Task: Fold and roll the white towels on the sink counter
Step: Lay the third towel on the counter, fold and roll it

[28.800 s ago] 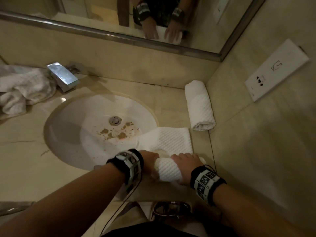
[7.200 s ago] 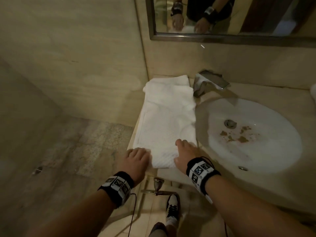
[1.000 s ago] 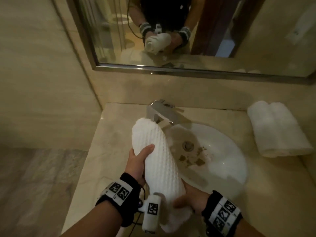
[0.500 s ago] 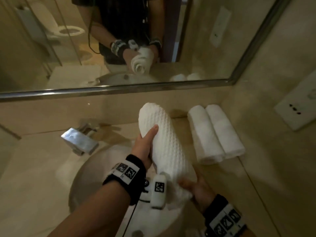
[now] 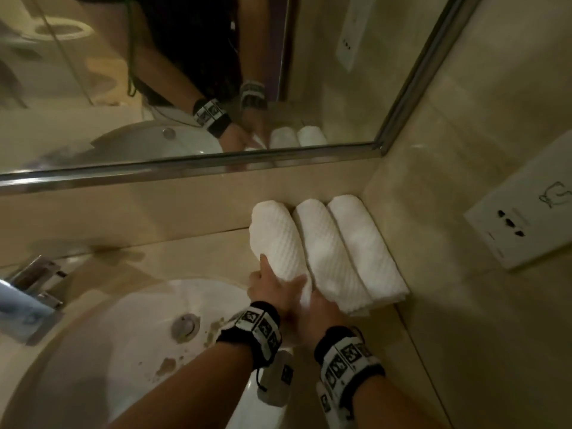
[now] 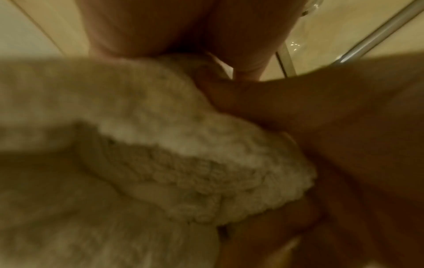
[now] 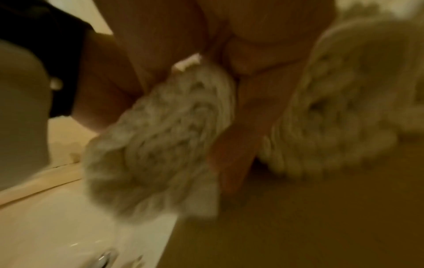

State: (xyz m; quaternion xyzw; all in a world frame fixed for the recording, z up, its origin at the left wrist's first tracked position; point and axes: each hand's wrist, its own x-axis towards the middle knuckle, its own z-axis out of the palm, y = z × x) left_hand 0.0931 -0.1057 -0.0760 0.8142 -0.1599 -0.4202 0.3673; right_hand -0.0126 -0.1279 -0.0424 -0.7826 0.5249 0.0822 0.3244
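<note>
Three rolled white towels lie side by side in the counter's back right corner. The leftmost roll (image 5: 277,243) touches the middle roll (image 5: 328,258); the third roll (image 5: 368,249) lies against the right wall. My left hand (image 5: 278,278) grips the leftmost roll's near end, thumb on its left side and fingers over the top. At that same end my right hand (image 5: 318,308) holds the roll, its fingers (image 7: 238,137) reaching down between this roll (image 7: 156,141) and the neighbouring one (image 7: 339,108). The left wrist view shows the roll's spiral end (image 6: 206,163) up close.
The white sink basin (image 5: 102,351), with brown specks around its drain (image 5: 184,325), sits left of the hands. A chrome faucet (image 5: 29,294) stands at the far left. The mirror (image 5: 185,88) runs along the back wall, and a socket plate (image 5: 523,230) is on the right wall.
The roll was held in the air over the sink; both hands have carried it right and down onto the counter beside the two rolls lying there.
</note>
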